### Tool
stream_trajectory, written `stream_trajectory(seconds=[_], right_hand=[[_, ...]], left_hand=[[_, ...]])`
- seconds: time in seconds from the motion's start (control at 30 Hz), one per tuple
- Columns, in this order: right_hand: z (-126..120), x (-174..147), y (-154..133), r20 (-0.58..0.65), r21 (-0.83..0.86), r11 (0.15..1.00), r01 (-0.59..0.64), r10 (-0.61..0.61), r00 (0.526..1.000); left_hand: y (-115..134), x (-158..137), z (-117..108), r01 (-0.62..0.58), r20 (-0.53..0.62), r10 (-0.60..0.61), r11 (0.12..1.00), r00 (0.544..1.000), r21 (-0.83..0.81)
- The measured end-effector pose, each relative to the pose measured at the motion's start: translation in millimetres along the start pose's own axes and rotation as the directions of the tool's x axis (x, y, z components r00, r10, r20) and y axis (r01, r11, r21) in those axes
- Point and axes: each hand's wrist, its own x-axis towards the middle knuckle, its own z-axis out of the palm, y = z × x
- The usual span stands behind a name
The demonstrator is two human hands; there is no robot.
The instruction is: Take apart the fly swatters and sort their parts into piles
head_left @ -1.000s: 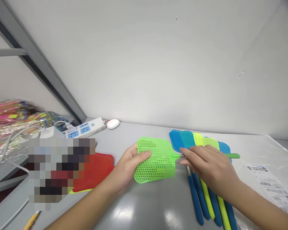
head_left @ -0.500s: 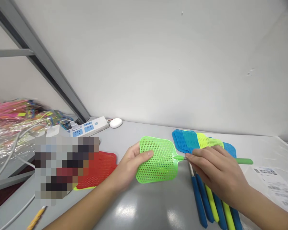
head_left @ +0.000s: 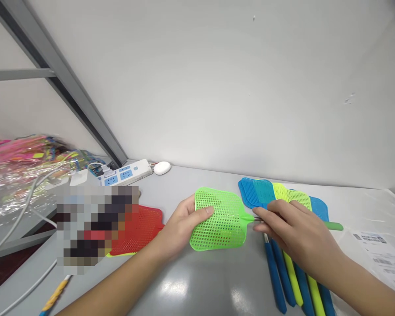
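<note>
Swatter (head_left: 219, 219) spans your left hand (head_left: 181, 224) and right hand (head_left: 292, 228), over the counter (head_left: 197, 281). Swatter row (head_left: 291, 195) lies under and behind your right hand, plastic sheet (head_left: 375, 208) right of it. Left of your left hand: more swatters (head_left: 141, 228), power strip (head_left: 133, 172) behind.

Grey table (head_left: 213, 276): room to pass up front, btwn L hand's (head_left: 181, 224) forearm and the swatter handles (head_left: 293, 281) at R; also a narrow gap behind the green swatter (head_left: 219, 219), before the wall (head_left: 217, 87). Green swatter, held by L & R hand (head_left: 292, 224), blocks the middle. Far L: red swatter (head_left: 140, 228), pwr strip (head_left: 128, 173) in way. Far R: plastic sheet (head_left: 365, 210) w/ label.
</note>
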Motion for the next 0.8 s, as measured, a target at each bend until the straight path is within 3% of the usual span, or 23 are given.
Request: stream_trajectory(seconds=[0.1,0.3,0.43,0.63,0.8], right_hand=[[-1,1,-3,0.018,-0.003,1.000,-0.025,0.025,1.000],[-2,-12,6,-0.110,0.008,1.000,-0.011,0.012,0.994],[-1,-19,13,-0.144,-0.031,0.995,-0.090,0.084,0.986],[-1,-18,3,-0.060,0.044,0.999,-0.031,0.034,0.998],[4,-25,-2,0.128,0.085,0.994,0.069,-0.080,0.989]], left_hand=[[-2,0,0,-0.011,0.017,0.011,1.000,1.000,0.013],[1,1,-1,-0.019,-0.013,0.019,1.000,1.000,0.000],[6,1,-3,-0.035,-0.035,0.034,0.998,0.999,-0.043],[0,-2,1,-0.008,0.041,0.011,0.998,0.999,-0.067],[-7,-3,4,0.081,0.156,-0.066,0.993,0.986,-0.091]])
